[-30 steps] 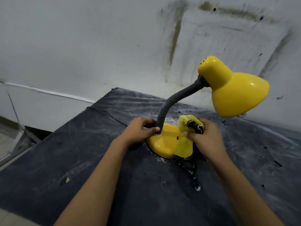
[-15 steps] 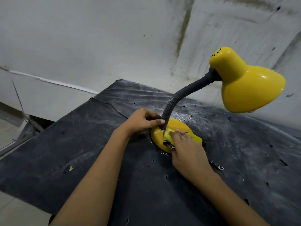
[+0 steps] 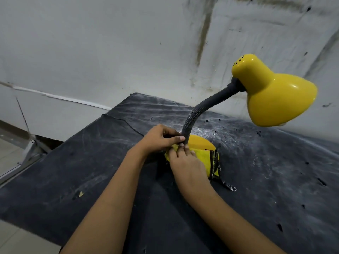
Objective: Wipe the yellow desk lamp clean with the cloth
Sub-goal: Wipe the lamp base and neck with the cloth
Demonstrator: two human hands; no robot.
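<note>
two hands meet at the foot of the yellow desk lamp (image 3: 271, 96), which stands on the dark, scuffed counter (image 3: 91, 162) with its round base (image 3: 201, 143) near the middle of the view. the left hand (image 3: 159, 138) sits at 9 o'clock of the base, fingers curled and pinching the bottom of the grey flexible neck (image 3: 205, 107), as it did half a second ago. the right hand (image 3: 187, 165) lies flat on the yellow cloth (image 3: 211, 160), fingers close together and pressing it onto the base's 6 o'clock side, fingertips touching the neck. a second ago that hand held the cloth bunched up above the base at 3 o'clock; it is now spread down over the front edge, its black-trimmed border hanging onto the counter at 4 o'clock. the shade leans out toward 2 o'clock, clear of both hands, in front of a stained white wall (image 3: 110, 52).
</note>
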